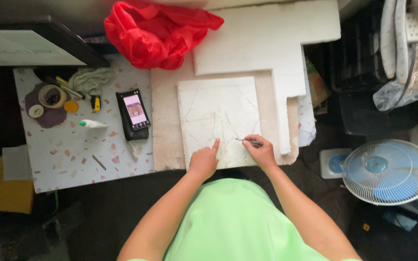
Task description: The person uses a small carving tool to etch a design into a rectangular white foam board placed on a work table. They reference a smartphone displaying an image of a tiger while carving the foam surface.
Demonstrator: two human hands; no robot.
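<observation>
white board (218, 113) flat on tabletop (64, 150), at 12 o'clock from both hands | left hand (203, 161) half-closed, forefinger pressed on board's lower edge | right hand (261, 152) closed around pen (249, 141), tip on board | phone (133, 112) at 9 o'clock

Red plastic bag (158, 34) above phone (134, 112); glue bottle (92, 124), tape roll (52, 95) left; white fan (388, 171) right.
</observation>
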